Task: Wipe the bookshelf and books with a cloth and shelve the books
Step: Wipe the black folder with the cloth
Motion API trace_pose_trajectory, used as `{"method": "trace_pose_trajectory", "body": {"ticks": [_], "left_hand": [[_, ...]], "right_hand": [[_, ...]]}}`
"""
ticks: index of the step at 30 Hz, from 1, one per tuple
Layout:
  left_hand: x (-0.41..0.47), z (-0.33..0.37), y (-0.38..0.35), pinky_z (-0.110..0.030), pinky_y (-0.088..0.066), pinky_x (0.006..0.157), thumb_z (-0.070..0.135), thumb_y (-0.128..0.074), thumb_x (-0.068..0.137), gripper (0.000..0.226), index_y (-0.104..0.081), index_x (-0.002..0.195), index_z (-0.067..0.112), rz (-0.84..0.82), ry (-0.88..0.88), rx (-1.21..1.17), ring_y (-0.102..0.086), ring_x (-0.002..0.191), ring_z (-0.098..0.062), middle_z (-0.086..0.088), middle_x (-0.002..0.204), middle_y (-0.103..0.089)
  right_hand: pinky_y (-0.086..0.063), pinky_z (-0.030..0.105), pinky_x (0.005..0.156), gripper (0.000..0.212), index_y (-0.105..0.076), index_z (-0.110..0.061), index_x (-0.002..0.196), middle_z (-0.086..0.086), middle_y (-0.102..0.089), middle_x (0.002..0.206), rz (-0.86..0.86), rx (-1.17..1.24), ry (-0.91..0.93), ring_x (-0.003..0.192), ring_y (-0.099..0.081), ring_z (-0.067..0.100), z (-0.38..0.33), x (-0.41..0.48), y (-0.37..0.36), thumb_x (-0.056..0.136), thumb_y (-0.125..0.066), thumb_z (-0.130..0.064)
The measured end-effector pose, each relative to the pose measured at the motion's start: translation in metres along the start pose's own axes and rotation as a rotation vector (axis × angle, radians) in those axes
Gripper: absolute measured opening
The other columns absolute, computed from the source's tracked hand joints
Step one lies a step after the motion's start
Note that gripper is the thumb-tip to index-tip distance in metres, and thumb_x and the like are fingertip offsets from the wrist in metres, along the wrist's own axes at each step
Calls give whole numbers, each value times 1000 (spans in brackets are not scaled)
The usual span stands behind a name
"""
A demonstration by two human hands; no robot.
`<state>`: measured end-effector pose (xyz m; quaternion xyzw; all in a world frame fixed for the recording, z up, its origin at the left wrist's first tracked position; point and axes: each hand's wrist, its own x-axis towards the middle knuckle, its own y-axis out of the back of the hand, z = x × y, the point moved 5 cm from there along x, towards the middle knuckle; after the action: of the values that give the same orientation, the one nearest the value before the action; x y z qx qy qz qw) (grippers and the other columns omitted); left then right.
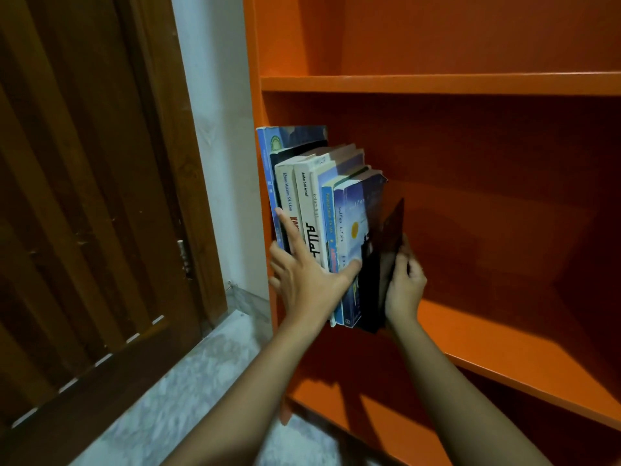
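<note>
An orange bookshelf point(437, 84) fills the right of the view. Several books point(311, 203) stand upright in a row at the left end of its middle shelf, against the side panel. My left hand point(302, 274) is spread flat across their spines, index finger up on the leftmost ones, thumb on a blue book. My right hand point(405, 284) grips a thin dark book point(386, 264) at the right end of the row, tilted against the blue one. No cloth is in view.
The middle shelf board point(504, 344) stretches to the right of the books. A lower shelf point(369, 415) lies below my arms. A brown wooden door point(84, 213) stands at the left, past a white wall strip point(215, 129) and speckled floor point(174, 391).
</note>
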<state>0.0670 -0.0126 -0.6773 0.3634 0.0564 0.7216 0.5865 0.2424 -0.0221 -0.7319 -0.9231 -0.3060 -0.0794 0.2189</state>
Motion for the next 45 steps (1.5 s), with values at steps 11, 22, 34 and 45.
{"method": "trace_pose_trajectory", "body": {"ticks": [11, 22, 34, 45], "left_hand": [[-3, -12, -13, -42, -1, 116, 77, -46, 68, 106, 32, 133, 50, -25, -210, -282, 9, 142, -17, -3, 151, 16], [15, -27, -17, -58, -14, 112, 77, -21, 82, 86, 22, 144, 35, 156, -310, -116, -3, 143, -34, -21, 153, 7], [5, -26, -5, -55, -7, 115, 84, -23, 73, 94, 23, 142, 38, -48, -230, -84, 11, 144, -28, -15, 154, 20], [-36, -73, 17, -42, -21, 114, 43, -50, 93, 73, -9, 150, 23, -309, -220, 9, -13, 144, -28, -8, 157, -8]], "right_hand": [[-27, 45, 114, 89, -42, -19, 138, 3, -43, 144, -119, -115, -150, 134, -38, 17, 16, -15, -13, 72, -34, -77], [-26, 45, 115, 76, -41, -21, 139, 2, -39, 147, -163, -63, -210, 136, -35, 17, 34, -18, -62, 82, -34, -71], [-2, 28, 117, 49, -8, -10, 150, 7, -5, 159, -299, -308, -44, 146, -2, 16, 7, -45, -48, 104, -16, -26], [-28, 10, 84, 31, -51, -2, 124, 14, -49, 122, -395, -630, 190, 105, -48, 17, -5, -127, 4, 93, -51, -7]]}}
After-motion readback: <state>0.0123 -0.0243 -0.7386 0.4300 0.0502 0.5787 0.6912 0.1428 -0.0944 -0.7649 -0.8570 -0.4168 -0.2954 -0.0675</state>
